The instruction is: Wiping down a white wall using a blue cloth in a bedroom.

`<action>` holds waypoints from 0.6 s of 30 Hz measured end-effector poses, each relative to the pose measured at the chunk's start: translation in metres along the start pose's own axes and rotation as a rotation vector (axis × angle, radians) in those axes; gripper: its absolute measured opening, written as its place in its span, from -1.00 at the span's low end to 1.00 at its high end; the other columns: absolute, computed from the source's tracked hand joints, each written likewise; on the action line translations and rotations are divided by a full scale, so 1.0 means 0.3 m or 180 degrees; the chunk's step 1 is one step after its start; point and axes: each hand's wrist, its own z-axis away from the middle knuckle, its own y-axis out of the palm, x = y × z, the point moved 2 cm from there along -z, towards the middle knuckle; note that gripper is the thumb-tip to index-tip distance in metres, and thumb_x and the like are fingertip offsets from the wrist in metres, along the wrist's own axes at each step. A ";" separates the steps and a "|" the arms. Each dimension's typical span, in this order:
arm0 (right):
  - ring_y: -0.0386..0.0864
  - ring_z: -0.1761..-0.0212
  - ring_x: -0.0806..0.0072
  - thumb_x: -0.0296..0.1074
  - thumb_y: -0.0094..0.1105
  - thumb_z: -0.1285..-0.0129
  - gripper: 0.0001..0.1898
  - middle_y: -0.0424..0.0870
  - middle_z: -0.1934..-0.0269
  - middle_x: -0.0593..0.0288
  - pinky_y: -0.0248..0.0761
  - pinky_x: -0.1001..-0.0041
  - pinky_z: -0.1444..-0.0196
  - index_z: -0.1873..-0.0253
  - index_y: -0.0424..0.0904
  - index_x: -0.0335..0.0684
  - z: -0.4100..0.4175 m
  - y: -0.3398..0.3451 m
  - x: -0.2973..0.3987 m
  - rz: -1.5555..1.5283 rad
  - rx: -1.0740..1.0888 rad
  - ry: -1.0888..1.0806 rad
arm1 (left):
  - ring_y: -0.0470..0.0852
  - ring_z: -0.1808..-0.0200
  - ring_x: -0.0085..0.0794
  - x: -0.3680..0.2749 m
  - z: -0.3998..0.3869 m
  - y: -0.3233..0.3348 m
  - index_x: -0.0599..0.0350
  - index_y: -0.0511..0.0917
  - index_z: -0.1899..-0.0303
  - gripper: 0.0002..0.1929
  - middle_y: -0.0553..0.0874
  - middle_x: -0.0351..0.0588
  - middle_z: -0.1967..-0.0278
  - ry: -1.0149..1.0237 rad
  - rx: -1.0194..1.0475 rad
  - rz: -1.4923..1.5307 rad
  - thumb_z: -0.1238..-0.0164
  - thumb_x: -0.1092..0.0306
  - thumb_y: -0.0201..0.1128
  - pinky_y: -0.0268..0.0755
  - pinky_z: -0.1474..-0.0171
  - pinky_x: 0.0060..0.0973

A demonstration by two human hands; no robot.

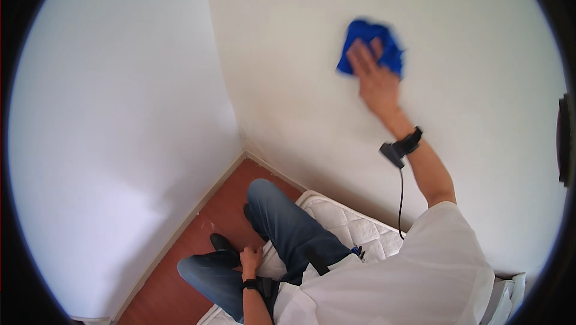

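My right hand [378, 84] is spread over a blue cloth [391, 50], pressing it flat against the cream wall [292, 55]. Slight blur shows on the hand and cloth. A black strapped device [400, 147] sits on my right wrist, with a thin cable hanging from it. Down between my knees rests my left hand [251, 259], its fingers curled near the edge of a white quilted mattress [360, 228] that I sit on. Nothing shows in the left hand, though its inner side is hidden.
A second, whiter wall [112, 100] meets the cream one at a corner on the left. Pale skirting [180, 230] borders the reddish-brown floor [180, 271]. White panel-like pieces [504, 298] stand behind me at lower right. A dark object [563, 140] shows at the right rim.
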 end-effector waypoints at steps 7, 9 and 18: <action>0.08 -0.55 -0.02 -0.26 0.27 -0.22 -0.35 0.18 -0.52 0.21 0.12 -0.13 -0.39 -0.44 0.34 0.06 -0.276 -0.196 -0.184 0.1071 -0.0976 0.1070 | 0.66 0.02 0.22 0.057 -0.006 0.015 0.27 0.68 0.09 -0.56 0.70 0.36 0.16 -0.0270 0.0024 0.0016 -0.20 0.05 0.31 0.48 -0.10 -0.08; 0.06 -0.55 -0.02 -0.27 0.25 -0.24 -0.37 0.17 -0.52 0.20 0.09 -0.14 -0.40 -0.44 0.35 0.03 -0.273 -0.137 -0.125 0.1013 -0.0807 0.0993 | 0.66 0.00 0.19 0.069 -0.011 0.027 0.18 0.70 0.06 -0.58 0.71 0.32 0.13 -0.0280 0.0107 0.0053 -0.20 0.04 0.31 0.48 -0.10 -0.08; 0.13 -0.55 0.14 -0.46 0.11 -0.20 -0.47 0.20 -0.51 0.18 0.43 0.27 -0.22 -0.32 0.46 -0.25 -0.383 0.274 0.254 -0.0231 -0.0431 0.0124 | 0.69 0.02 0.11 0.115 0.011 0.047 0.12 0.71 0.07 -0.64 0.74 0.20 0.15 -0.0332 -0.0058 0.0541 -0.19 0.11 0.29 0.50 -0.08 -0.14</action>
